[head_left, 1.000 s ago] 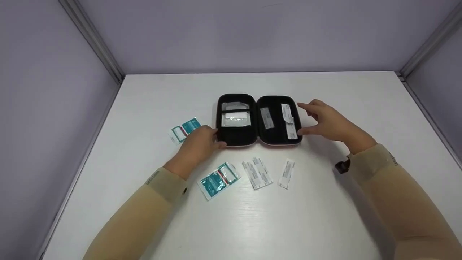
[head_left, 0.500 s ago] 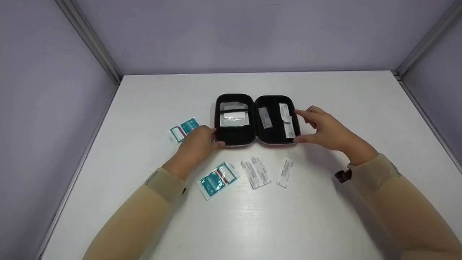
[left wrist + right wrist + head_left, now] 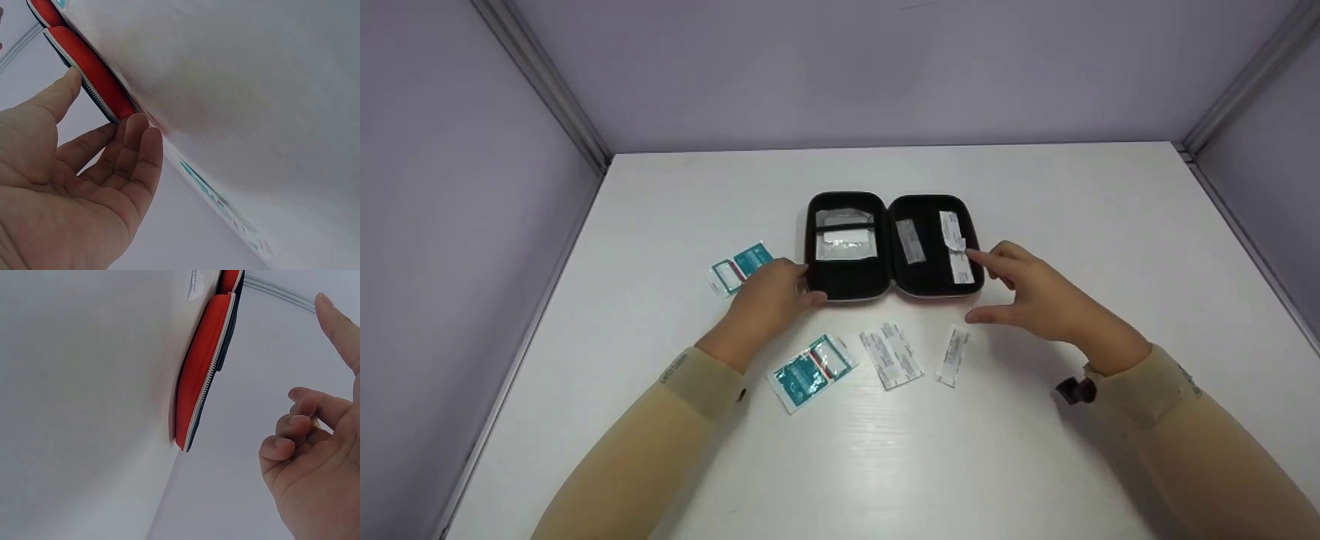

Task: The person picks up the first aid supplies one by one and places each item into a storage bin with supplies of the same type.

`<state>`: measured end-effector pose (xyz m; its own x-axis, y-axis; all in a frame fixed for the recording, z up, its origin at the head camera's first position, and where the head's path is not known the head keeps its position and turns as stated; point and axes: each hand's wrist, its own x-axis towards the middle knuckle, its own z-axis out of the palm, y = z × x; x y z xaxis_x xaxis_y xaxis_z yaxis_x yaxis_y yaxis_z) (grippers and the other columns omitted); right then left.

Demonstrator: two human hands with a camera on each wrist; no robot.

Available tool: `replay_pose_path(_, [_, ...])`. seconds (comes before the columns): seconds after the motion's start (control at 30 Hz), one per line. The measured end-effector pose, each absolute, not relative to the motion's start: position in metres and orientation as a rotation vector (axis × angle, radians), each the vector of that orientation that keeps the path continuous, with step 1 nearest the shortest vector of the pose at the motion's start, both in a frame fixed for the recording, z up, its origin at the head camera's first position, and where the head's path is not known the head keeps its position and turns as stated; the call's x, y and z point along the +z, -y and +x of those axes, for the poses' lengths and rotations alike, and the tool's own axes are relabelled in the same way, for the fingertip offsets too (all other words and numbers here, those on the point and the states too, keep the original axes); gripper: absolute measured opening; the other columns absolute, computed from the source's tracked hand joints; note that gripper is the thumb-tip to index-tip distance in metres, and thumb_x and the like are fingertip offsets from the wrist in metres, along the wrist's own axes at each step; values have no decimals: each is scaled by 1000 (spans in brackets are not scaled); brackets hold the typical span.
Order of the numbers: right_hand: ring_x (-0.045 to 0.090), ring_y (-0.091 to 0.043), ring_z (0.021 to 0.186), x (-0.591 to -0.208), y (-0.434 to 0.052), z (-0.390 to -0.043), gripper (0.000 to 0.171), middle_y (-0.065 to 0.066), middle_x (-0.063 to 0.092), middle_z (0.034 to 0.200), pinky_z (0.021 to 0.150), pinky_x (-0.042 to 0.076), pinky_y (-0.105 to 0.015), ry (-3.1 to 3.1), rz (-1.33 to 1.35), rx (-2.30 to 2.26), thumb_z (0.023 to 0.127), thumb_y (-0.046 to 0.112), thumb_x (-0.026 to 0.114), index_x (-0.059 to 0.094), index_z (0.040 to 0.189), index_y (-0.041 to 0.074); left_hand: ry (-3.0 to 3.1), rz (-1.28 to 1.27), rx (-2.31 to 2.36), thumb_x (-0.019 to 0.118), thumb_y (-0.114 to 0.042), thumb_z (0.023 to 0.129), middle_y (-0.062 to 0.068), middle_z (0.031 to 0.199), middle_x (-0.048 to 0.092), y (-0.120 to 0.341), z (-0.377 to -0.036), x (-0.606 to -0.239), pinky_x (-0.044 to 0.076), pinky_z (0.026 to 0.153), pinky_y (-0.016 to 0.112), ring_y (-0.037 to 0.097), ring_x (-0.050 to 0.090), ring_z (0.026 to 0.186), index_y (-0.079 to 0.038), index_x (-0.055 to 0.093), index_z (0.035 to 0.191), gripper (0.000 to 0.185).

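The left hand (image 3: 771, 298), gripping the case (image 3: 849, 280), should brace it lest the loose, empty right hand (image 3: 1032, 291) jostle the strip (image 3: 961, 268) by its forefinger.

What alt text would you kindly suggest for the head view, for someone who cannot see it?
An open black-lined case lies on a white table, a person's left hand holding its near left corner and right hand at its right edge. Two teal packets and white paper strips lie nearby.

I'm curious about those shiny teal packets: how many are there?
2: one packet left of the case, by the left hand; another packet in front of the case. More could be hidden.
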<state>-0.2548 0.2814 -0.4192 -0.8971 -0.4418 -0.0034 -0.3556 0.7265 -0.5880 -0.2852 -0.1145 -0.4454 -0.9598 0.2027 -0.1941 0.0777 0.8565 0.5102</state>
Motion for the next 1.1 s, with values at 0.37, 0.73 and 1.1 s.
replay_pose_path(0.37, [54,-29,101,-425,-280,-237,95,-14,60,127,80,45,-29,-2789,-675,-872,90,32,99,52,169,6,-2780,201,760,79,-39,108,18,146,71,116,-283,-446,56,121,52,33,68,133,-1,61,160,66])
replay_pose_path(0.73, [57,-27,103,-431,-273,-221,99,-12,62,129,85,48,-33,-2836,-650,-827,86,42,101,56,166,5,-2765,160,784,79,-38,108,18,152,68,117,-280,-443,54,126,51,33,67,140,-2,58,163,69])
replay_pose_path(1.1, [63,-30,116,-434,-266,-214,106,-13,65,131,94,56,-46,-2890,-678,-737,78,55,103,60,160,2,-2778,172,773,79,-38,108,18,152,68,117,-279,-443,54,126,51,33,66,141,-2,58,163,68])
